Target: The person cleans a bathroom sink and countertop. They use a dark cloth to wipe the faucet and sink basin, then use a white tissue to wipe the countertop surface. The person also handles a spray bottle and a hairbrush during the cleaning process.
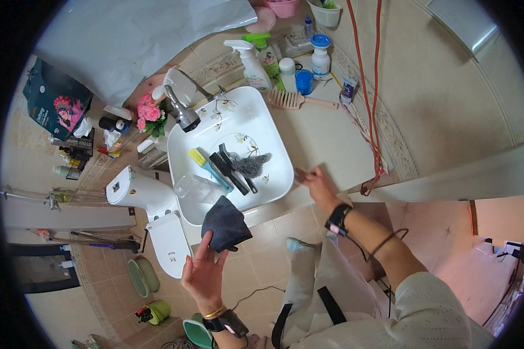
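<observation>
My left hand (204, 272) holds a dark grey folded cloth (225, 224) at the near left rim of a white washbasin (270, 131). My right hand (316, 185) is beside the basin's right rim, over the counter edge, its fingers slightly bent and nothing seen in them. In the basin lie a blue brush with yellow bristles (209, 168), black hairbrushes (227, 170), a grey scouring pad (252, 165) and a clear plastic container (196, 187). The chrome faucet (183, 114) reaches over the basin's far left part.
A pink hairbrush (299, 100), spray bottles (254, 67), a blue jar (304, 82) and a white bottle with a blue lid (320, 56) stand or lie on the counter (332, 139). Left are pink flowers (149, 112) and a toilet (170, 253). Red cords (371, 109) hang at right.
</observation>
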Demonstrator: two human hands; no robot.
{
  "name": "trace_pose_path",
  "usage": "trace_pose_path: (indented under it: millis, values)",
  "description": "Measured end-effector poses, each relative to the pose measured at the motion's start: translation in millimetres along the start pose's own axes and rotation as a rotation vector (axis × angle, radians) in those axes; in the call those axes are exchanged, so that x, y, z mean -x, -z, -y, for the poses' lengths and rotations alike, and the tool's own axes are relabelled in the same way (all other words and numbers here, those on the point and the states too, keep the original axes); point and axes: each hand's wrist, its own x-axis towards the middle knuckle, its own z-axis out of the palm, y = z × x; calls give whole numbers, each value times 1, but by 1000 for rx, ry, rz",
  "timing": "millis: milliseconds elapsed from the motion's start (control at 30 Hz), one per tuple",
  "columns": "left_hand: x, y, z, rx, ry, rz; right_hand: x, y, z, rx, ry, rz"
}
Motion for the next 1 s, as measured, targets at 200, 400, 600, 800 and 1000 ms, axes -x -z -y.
trace_pose_path:
  millis: [200, 400, 600, 800, 1000]
  values:
    - [-12, 0, -6, 35, 12, 1, 58, -18, 87, 4, -62, -62]
    - [-33, -7, -13, 18, 29, 32, 69, -52, 116, 147, 38, 3]
    - [-59, -11, -4, 58, 94, 0, 52, -43, 102, 172, 308, 200]
    - [-97, -13, 8, 317, 188, -55, 53, 21, 95, -103, 183, 107]
    - [-119, -40, 19, 352, 224, 72, 56, 130, 96, -296, -311, -380]
